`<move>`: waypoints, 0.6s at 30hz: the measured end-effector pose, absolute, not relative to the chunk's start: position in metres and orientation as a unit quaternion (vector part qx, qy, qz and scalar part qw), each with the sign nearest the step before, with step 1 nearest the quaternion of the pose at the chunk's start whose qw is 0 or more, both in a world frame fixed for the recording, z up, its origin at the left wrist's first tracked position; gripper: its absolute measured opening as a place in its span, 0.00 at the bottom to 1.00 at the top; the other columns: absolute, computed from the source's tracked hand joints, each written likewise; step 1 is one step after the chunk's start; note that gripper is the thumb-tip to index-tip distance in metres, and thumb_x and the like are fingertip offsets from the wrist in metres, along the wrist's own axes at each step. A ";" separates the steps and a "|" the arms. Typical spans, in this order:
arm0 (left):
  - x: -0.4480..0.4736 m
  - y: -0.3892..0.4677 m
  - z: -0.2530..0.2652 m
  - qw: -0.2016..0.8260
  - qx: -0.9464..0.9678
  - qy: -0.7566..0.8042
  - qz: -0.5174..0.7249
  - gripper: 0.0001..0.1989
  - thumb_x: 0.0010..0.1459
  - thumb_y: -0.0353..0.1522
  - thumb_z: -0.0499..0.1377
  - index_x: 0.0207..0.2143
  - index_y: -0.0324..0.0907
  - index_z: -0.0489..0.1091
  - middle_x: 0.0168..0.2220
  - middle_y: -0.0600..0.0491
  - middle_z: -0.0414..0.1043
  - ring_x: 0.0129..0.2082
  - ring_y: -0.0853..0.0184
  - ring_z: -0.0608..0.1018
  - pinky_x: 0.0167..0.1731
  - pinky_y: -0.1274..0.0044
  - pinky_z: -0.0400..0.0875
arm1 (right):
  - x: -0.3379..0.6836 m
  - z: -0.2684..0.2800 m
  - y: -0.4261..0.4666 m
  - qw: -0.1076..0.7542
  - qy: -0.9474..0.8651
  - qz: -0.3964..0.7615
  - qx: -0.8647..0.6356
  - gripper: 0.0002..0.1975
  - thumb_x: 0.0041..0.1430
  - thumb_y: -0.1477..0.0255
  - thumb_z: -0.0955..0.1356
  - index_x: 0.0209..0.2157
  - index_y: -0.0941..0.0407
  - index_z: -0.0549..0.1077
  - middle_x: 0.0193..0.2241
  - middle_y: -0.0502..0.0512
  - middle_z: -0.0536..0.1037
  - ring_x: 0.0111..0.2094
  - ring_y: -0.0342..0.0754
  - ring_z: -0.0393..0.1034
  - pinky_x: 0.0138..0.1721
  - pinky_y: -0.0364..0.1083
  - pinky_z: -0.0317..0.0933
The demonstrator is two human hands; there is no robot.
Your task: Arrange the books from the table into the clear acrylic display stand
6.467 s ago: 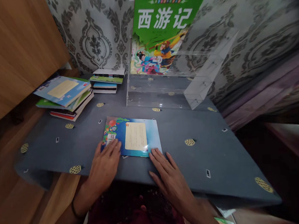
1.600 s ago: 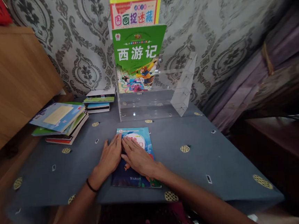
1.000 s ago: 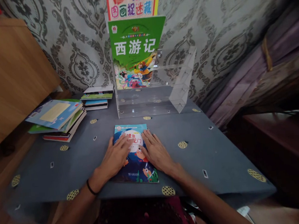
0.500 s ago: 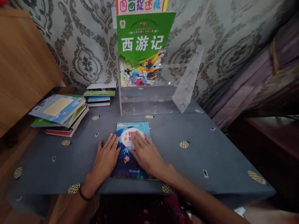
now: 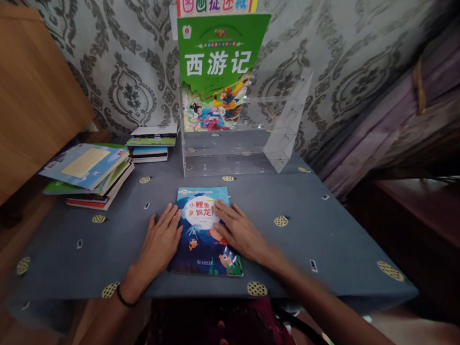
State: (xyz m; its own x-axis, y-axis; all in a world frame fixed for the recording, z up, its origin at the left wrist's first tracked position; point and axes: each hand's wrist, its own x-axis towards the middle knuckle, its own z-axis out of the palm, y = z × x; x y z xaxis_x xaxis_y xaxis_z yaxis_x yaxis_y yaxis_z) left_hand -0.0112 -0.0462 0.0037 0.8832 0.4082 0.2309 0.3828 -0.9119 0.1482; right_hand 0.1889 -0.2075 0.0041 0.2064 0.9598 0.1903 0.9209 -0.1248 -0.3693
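in the head view, a thin blue picture book [image 5: 202, 252] lies flat, front cover up, near the worktop's [image 5: 315, 224] front edge. the left hand [image 5: 159, 243] rests at its left edge, the right hand [image 5: 241, 230] over its right side; on both, the fingers are outstretched and loose, grasping nothing. it looks light and bendy, and the shiny cover probably slides easily; the long side edges seem the best hold, as corners could crease. behind it, a clear rack [image 5: 289, 132] holds a green book [image 5: 221, 68].

Black wristband [image 5: 122, 298], dark maroon garment [image 5: 204, 333]
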 end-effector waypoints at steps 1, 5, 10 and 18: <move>-0.010 -0.044 0.004 0.054 0.970 0.202 0.127 0.22 0.71 0.34 0.44 0.63 0.39 0.63 0.66 0.41 0.62 0.69 0.55 0.61 0.61 0.52 0.62 | 0.196 0.004 -0.207 0.209 -0.626 0.054 -0.749 0.24 0.71 0.67 0.60 0.65 0.58 0.63 0.66 0.65 0.64 0.69 0.56 0.53 0.67 0.64 0.50; 0.003 -0.030 0.005 0.066 0.970 0.202 0.114 0.23 0.71 0.37 0.45 0.64 0.39 0.61 0.67 0.42 0.61 0.69 0.55 0.59 0.62 0.52 0.61 | 0.207 0.002 -0.200 0.212 -0.623 0.055 -0.751 0.24 0.70 0.68 0.61 0.64 0.58 0.65 0.65 0.65 0.65 0.68 0.57 0.54 0.67 0.64 0.49; 0.027 -0.014 0.007 0.061 0.973 0.195 0.109 0.23 0.70 0.36 0.46 0.64 0.39 0.61 0.67 0.42 0.61 0.69 0.55 0.59 0.62 0.53 0.62 | 0.203 -0.001 -0.197 0.214 -0.618 0.033 -0.756 0.23 0.69 0.70 0.61 0.62 0.61 0.67 0.64 0.66 0.66 0.68 0.56 0.56 0.67 0.62 0.50; 0.052 -0.006 0.002 0.038 0.984 0.119 0.126 0.22 0.70 0.34 0.45 0.62 0.41 0.63 0.64 0.43 0.65 0.68 0.58 0.63 0.64 0.57 0.60 | 0.202 -0.001 -0.196 0.225 -0.621 0.017 -0.751 0.23 0.69 0.71 0.61 0.63 0.60 0.67 0.64 0.66 0.67 0.67 0.56 0.57 0.66 0.63 0.54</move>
